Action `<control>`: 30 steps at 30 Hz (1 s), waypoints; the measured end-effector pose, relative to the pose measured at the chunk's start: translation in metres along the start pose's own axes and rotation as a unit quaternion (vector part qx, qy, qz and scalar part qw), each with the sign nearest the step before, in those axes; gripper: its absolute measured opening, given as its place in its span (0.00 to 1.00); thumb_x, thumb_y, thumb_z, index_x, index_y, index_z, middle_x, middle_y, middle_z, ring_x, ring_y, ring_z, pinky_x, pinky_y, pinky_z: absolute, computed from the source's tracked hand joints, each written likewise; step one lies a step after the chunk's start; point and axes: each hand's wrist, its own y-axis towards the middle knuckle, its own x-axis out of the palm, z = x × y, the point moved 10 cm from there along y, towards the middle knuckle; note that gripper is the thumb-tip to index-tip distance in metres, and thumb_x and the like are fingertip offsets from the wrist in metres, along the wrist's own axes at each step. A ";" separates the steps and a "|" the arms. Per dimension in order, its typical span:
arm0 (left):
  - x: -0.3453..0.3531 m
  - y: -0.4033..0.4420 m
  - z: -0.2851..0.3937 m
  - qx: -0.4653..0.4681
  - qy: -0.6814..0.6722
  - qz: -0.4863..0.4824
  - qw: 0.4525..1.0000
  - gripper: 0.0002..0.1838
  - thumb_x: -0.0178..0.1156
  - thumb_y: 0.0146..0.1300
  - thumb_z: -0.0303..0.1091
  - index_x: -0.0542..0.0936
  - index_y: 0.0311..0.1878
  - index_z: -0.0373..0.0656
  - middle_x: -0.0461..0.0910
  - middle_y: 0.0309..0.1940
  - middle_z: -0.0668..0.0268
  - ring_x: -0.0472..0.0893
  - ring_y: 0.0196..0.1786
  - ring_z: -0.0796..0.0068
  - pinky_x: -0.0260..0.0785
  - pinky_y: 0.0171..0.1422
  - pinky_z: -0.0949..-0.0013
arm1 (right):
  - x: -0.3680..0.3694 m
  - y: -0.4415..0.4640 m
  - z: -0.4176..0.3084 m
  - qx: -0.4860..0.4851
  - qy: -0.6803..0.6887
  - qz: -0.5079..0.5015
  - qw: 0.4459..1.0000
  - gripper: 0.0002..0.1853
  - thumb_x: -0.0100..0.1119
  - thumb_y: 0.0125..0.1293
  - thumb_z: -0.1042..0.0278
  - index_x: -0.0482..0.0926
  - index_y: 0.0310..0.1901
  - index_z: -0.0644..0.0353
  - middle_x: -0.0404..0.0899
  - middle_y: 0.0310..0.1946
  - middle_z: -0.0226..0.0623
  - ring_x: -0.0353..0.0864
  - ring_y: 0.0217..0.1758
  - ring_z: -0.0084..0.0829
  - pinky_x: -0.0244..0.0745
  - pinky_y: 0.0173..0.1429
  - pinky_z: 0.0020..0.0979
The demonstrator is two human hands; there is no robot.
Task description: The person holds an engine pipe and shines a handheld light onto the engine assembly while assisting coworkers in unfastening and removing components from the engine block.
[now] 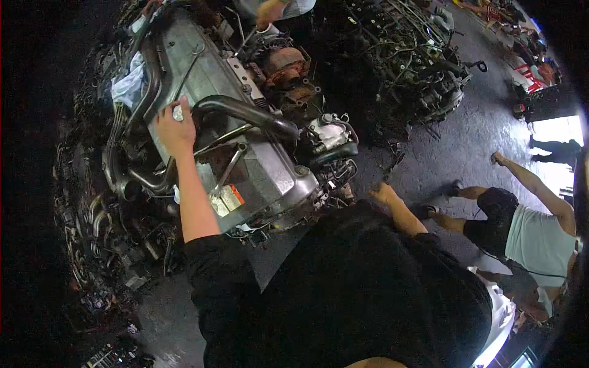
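Left hand (177, 132): nearer; pale piece (178, 113) between thumb and fingers, grip unclear
Engine cover (215, 76): beneath, left edge closest, long axis running ahead-left
Right hand (385, 194): off cover's near right corner, fingers unclear

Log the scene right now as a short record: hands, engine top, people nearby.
Left hand: over large grey metal engine cover; small pale object at its fingers, grip unclear
Right hand: away from the cover; grip unclear
Across cover: thick dark curved pipe
People: person in pale sleeveless top, picture right; another person's hand, top edge
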 end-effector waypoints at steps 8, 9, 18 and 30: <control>0.005 0.000 -0.007 -0.006 -0.013 -0.021 1.000 0.30 0.54 0.72 0.63 0.87 0.47 0.42 0.84 0.50 0.46 0.78 0.58 0.40 0.67 0.65 0.47 | 0.037 -0.062 0.036 0.130 0.029 -0.048 0.990 0.26 0.68 0.63 0.47 0.85 0.49 0.66 0.88 0.43 0.54 0.87 0.49 0.54 0.80 0.53 0.47; 0.006 0.001 -0.008 -0.012 -0.007 -0.032 0.999 0.30 0.54 0.72 0.63 0.87 0.47 0.42 0.84 0.49 0.45 0.79 0.57 0.40 0.68 0.65 0.48 | 0.044 -0.064 0.043 0.094 0.032 -0.049 0.994 0.27 0.68 0.63 0.47 0.85 0.50 0.67 0.87 0.45 0.54 0.87 0.50 0.53 0.79 0.53 0.48; 0.050 0.003 -0.037 -0.064 -0.022 -0.152 0.986 0.35 0.49 0.74 0.66 0.83 0.60 0.41 0.82 0.57 0.45 0.80 0.60 0.42 0.69 0.65 0.45 | 0.042 -0.144 0.042 0.154 0.087 0.023 0.984 0.28 0.64 0.65 0.44 0.85 0.50 0.64 0.86 0.48 0.54 0.84 0.55 0.54 0.77 0.59 0.47; 0.097 0.012 -0.072 -0.017 -0.003 -0.204 0.979 0.46 0.41 0.69 0.78 0.78 0.67 0.46 0.77 0.65 0.47 0.73 0.68 0.42 0.63 0.72 0.44 | 0.033 -0.182 0.030 0.169 0.099 0.103 0.975 0.29 0.65 0.63 0.42 0.85 0.49 0.64 0.86 0.46 0.56 0.84 0.52 0.57 0.78 0.55 0.51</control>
